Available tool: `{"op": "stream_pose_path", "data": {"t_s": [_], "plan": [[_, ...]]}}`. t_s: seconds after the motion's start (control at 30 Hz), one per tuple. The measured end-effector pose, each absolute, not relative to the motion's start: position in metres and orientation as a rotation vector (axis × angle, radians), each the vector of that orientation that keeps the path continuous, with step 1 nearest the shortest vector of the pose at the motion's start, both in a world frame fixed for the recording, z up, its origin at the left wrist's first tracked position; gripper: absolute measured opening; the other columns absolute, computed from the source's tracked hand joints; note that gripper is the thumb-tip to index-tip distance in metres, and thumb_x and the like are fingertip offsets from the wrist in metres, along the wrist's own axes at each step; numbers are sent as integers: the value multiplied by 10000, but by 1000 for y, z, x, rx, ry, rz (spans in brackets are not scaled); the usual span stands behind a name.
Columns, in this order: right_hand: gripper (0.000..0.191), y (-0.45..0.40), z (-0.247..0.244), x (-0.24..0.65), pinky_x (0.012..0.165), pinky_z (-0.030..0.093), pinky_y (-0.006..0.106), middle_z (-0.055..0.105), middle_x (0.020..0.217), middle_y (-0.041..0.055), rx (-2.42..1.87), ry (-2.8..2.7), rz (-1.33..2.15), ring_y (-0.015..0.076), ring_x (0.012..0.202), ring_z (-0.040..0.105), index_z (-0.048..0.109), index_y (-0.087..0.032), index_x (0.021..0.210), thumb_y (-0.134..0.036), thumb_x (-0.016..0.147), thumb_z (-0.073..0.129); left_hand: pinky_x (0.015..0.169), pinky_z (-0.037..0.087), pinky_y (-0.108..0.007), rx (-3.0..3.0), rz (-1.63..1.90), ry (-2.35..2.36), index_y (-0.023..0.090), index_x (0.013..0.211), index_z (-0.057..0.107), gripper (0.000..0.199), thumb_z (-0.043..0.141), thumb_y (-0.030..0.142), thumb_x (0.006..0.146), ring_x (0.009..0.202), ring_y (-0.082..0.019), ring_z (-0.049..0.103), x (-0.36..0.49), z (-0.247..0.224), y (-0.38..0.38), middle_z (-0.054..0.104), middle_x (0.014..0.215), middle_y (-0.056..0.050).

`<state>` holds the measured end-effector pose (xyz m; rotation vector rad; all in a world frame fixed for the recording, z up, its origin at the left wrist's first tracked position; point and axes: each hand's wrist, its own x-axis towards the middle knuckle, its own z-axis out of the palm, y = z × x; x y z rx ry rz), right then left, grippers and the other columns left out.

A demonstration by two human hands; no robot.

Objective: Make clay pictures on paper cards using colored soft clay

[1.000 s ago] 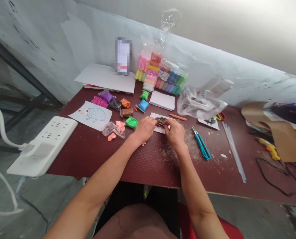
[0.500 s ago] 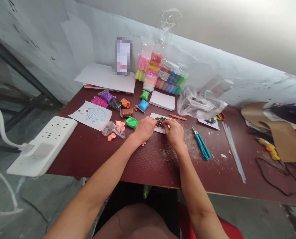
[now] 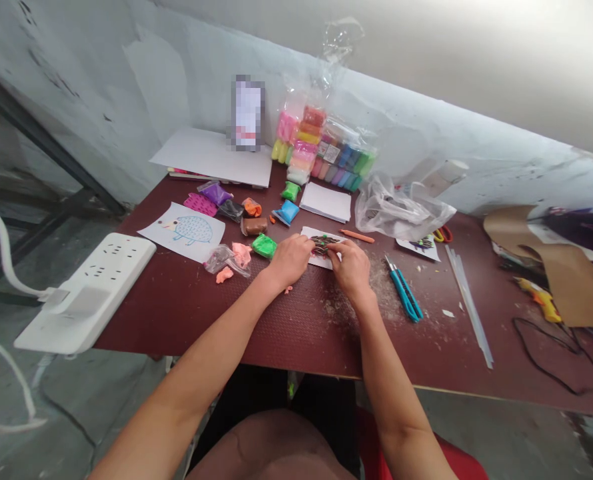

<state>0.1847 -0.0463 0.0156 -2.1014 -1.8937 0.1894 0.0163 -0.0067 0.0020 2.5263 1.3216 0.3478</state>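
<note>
A white card (image 3: 321, 261) lies on the dark red table, bearing a small dark, striped piece (image 3: 323, 244) with green and pink bits. My left hand (image 3: 294, 259) rests at the card's left edge, its fingers bent together beside the dark piece. From the right, my right hand (image 3: 350, 264) reaches over the card with thumb and forefinger pinched at the piece's right side. Whatever either set of fingertips holds is too small to make out. Green clay (image 3: 264, 246) in a wrapper lies just left of my left hand, and an orange crayon-like stick (image 3: 357, 236) lies behind my right hand.
Blue-handled cutters (image 3: 404, 291) lie right of my right hand, beyond scattered crumbs. A hedgehog drawing (image 3: 189, 231), a white power strip (image 3: 87, 292) and clay packets are at left. A clear plastic bag (image 3: 401, 207) stands behind; clear sticks (image 3: 469, 303) lie at right.
</note>
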Motion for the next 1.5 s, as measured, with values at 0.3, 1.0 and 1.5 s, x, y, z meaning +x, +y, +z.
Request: {"op": "stream_pose_path", "data": {"t_s": [0.3,1.0,1.5], "plan": [[232,-51,22,183,818,485,319,774,1069,89,-1997,-1833,142,246,981,696,811,-220,1070,-214,984,596,926,535,-367,2494,462,1299,141,1093,764,291,483,105,1029,1062,-269,684,10,8,-5,775,1096,-127],[259,-34,42,94,880,503,320,818,1161,88,-2091,-2223,502,274,1118,740,786,-257,1193,-285,1042,577,1060,530,-401,2238,658,1561,143,1197,806,504,445,-33,892,1166,-288,722,-37,12,11,802,1198,-144],[184,-36,23,109,830,486,313,831,1025,65,-1896,-1858,505,229,902,740,794,-226,1029,-192,989,618,1179,393,-520,2235,649,1230,222,1053,795,353,559,129,807,1150,-292,704,-43,17,5,816,1128,-61]]}}
